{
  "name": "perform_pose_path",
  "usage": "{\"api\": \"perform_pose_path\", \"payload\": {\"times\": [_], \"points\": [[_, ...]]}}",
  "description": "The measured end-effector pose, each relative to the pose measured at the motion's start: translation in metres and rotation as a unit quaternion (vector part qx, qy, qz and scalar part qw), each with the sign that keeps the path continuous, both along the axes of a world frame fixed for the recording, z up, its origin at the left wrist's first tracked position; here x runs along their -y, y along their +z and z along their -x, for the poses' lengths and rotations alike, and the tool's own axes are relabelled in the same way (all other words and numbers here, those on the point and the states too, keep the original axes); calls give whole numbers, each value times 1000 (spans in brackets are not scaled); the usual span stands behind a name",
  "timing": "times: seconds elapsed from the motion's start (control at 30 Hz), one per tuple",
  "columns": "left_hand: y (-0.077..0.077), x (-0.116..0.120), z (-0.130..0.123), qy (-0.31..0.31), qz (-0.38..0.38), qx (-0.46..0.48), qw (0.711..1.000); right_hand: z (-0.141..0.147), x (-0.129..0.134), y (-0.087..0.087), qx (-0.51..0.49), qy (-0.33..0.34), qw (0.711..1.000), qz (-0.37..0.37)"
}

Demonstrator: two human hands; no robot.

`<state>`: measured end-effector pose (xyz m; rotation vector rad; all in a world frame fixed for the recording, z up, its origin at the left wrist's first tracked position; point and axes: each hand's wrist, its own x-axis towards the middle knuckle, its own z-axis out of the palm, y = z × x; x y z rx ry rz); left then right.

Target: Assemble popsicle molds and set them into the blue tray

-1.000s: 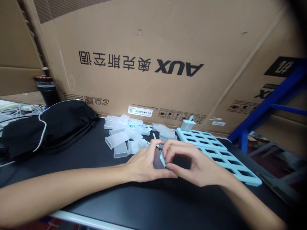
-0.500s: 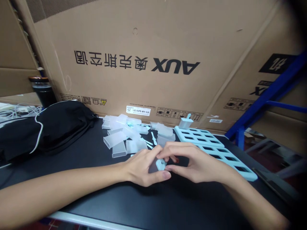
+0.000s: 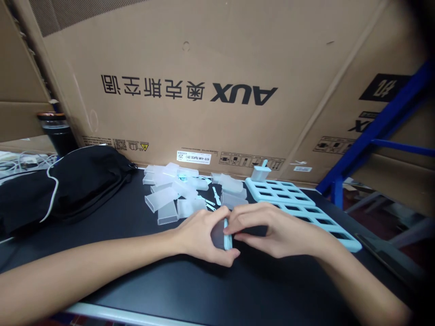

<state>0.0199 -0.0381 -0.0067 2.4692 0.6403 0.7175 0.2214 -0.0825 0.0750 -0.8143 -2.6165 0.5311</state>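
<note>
Between the thumb and fingers of my left hand point(image 3: 207, 237) is a translucent plastic case point(image 3: 217, 234), partly covered by the hand. At its right end sits a light-blue cap point(image 3: 228, 242), seen nearly edge-on. My right hand point(image 3: 268, 228) reaches in from the right with curled fingers. Its fingertips are at the cap, the thumb tip close beside them; the exact grip is partly hidden. Beyond the hands lies a pile of similar translucent cases point(image 3: 161, 199), with thin light-blue strips point(image 3: 216, 196) among them.
Right of the hands lie light-blue trays point(image 3: 335, 222) with rectangular slots; one capped case point(image 3: 261, 173) stands in the far one. A black bag point(image 3: 88, 181) and a dark bottle point(image 3: 61, 136) are at left. A large cardboard box point(image 3: 190, 122) walls the back, a blue metal frame point(image 3: 370, 131) the right.
The light-blue cap has turned from a view showing its hole to a nearly edge-on one, at the case's end. My left thumb has shifted slightly down and away from it.
</note>
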Motion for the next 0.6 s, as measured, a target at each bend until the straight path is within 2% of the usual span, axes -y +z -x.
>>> {"api": "perform_pose_path", "payload": {"times": [0.07,0.13,0.2,0.27,0.37,0.43,0.5,0.6], "points": [[2,2,0,4,-2,-1,1000,-5,-4,3,-11,-38,999,3],[5,6,0,0,-16,-9,1000,-8,-17,3,-18,-108,994,-19],[7,10,-1,-30,-53,-13,998,-8,-39,0,2,-178,983,-48],[7,14,-2,-69,-103,-15,992,-3,-69,-7,57,-217,971,-81],[5,16,-3,-88,-158,-24,983,13,-114,-12,167,-216,955,-118],[4,16,-4,-91,-177,-29,980,26,-134,-11,228,-210,945,-101],[3,17,-3,-99,-186,-27,977,36,-143,-6,263,-207,940,-71],[3,22,-2,-127,-179,-14,975,45,-136,-1,258,-189,946,-42]]}}
